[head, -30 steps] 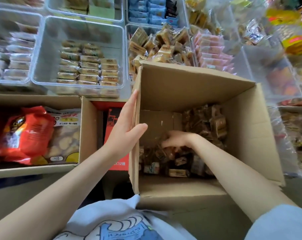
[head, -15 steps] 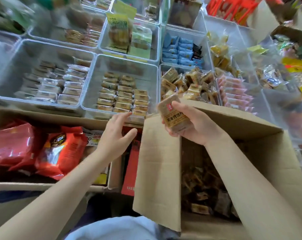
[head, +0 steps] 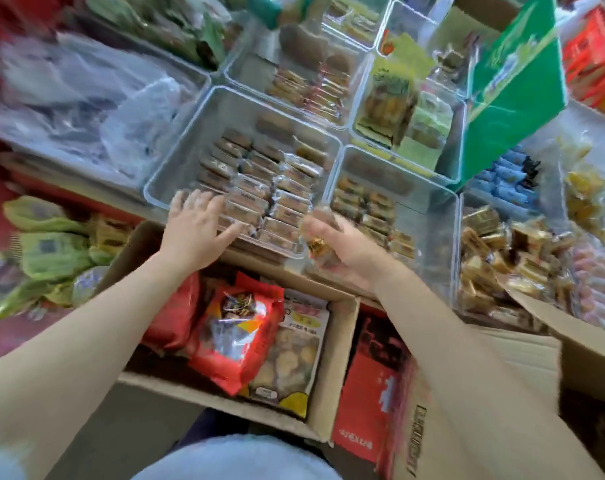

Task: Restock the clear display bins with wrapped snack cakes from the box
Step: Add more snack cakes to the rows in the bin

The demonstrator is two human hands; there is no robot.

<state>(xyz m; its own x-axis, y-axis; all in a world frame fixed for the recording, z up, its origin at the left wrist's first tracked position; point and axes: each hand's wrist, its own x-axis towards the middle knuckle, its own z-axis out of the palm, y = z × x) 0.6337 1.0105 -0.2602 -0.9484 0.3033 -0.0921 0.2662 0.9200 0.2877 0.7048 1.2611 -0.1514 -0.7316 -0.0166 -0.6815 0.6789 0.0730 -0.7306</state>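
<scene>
Heavy motion blur, so we keep to what reads. Left hand (head: 199, 225) is spread flat, fingers straight and apart, over the near rim of a clear display bin (head: 176, 164); we can't tell if it presses the bin wall or just the front row of wrapped brown cakes (head: 259, 188) lined up inside. Right hand (head: 342, 251) is curled round a wrapped snack cake (head: 320, 245), fingers clamped on it, held above the gap between that bin and the neighbouring clear bin (head: 436, 209) to its right, which holds a few rows of small wrapped cakes (head: 370, 209). The source cardboard box (head: 585, 344) sits at lower right under the right forearm, flap up; its contents are hidden here. Further right we see a bin of tan wrapped cakes (head: 495, 251) piled loosely. Below the hands an open carton (head: 332, 355) holds a red snack bag (head: 235, 337) and a clear bag of round biscuits (head: 294, 355). A red flat box (head: 370, 396) stands between carton and source box. Green wrapped packs (head: 51, 244) lie at left, a green box (head: 512, 84) stands tilted at upper right.
</scene>
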